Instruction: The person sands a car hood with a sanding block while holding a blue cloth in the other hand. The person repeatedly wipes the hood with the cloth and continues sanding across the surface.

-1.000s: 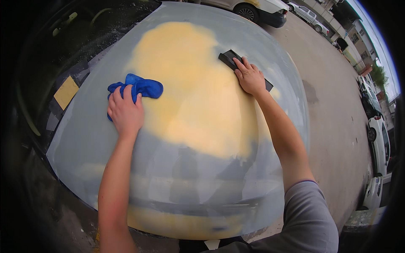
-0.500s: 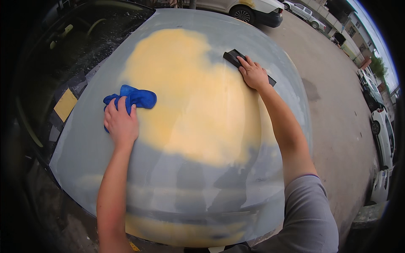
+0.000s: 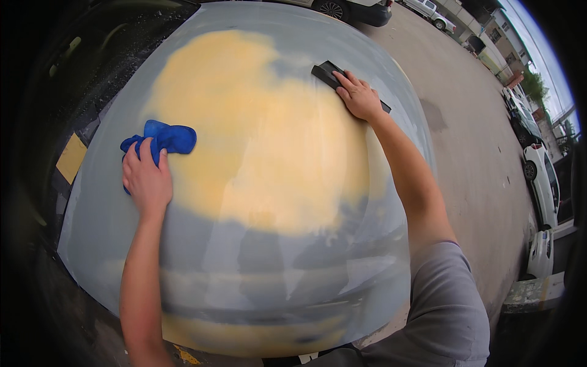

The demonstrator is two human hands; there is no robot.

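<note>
Left fingers (image 3: 146, 150) bunching blue cloth (image 3: 178, 139), right fingers (image 3: 352, 79) clasping black block (image 3: 324, 74) — yellow-patched hood (image 3: 263, 183) beneath

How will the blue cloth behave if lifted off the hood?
The blue cloth is probably floppy: it bunches in soft folds under the left hand. Likely light, appearing to be just fabric. Unlikely to roll, since it lies crumpled on the hood.

Blue cloth (image 3: 177, 139), black block (image 3: 324, 74), yellow-patched grey hood (image 3: 263, 165)
</note>
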